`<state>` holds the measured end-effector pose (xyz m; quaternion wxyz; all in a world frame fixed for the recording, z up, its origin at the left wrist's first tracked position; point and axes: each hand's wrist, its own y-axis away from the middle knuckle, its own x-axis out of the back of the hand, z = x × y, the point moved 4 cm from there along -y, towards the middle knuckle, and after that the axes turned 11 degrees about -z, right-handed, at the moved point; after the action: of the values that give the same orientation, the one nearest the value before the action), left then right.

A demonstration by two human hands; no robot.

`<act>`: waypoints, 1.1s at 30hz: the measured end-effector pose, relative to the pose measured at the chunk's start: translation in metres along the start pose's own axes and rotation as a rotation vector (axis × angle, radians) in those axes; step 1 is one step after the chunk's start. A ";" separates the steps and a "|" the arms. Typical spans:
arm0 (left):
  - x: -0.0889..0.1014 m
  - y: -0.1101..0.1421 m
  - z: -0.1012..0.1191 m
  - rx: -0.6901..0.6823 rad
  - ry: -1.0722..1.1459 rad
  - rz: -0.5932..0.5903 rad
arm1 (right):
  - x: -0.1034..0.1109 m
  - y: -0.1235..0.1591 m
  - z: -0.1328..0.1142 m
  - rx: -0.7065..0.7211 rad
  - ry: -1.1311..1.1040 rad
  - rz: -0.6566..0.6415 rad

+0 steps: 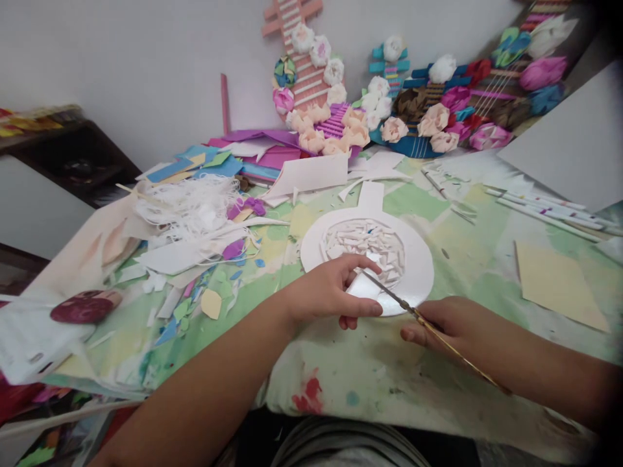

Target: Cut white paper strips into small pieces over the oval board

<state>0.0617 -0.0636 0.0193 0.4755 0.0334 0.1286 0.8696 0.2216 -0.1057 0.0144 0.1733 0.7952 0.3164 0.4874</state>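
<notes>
My right hand (448,324) is closed on a pair of scissors (413,311) with gold-coloured handles, their blades pointing up and left. The blade tips reach a small white piece of paper (364,287) pinched in my left hand (335,288). Below and behind both hands lies a flat white card cutout (418,250), rounded with a short neck on its far side. Many small white paper snippets (363,237) fill a ring in its middle. My left fingers cover part of the ring and of the cutout's near edge.
A tangle of white string (189,204) and coloured scraps lie left. A yellow sheet (557,282) and white paper sticks (545,207) are at right. Decorated guitar-shaped crafts with paper flowers (311,65) lean on the wall. A dark red oval object (85,306) sits far left.
</notes>
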 end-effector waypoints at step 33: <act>-0.001 -0.002 -0.003 0.014 0.012 -0.018 | -0.003 -0.001 0.003 -0.006 0.151 -0.036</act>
<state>0.0632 -0.0638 0.0155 0.4822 0.0303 0.1377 0.8646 0.2231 -0.1073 0.0104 0.1601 0.7497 0.3416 0.5437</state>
